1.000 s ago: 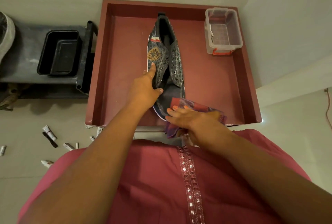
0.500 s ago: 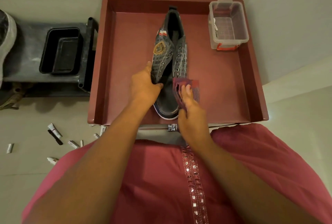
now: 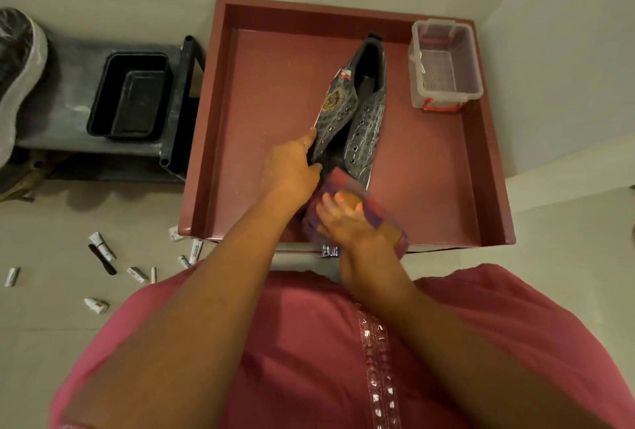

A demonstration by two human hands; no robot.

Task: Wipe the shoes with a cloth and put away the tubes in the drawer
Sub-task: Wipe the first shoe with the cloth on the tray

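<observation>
One shoe (image 3: 357, 109) beyond your left hand (image 3: 290, 167), one cloth (image 3: 360, 208) under your right hand (image 3: 343, 219), one clear box (image 3: 445, 64), one black tray (image 3: 130, 95), about eight tubes (image 3: 101, 244) on the floor left of your left hand.

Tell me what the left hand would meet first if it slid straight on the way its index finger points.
The left hand points up along the grey shoe; its index finger already touches the near flap, so it would run along that side, probably toward the gold emblem.
</observation>
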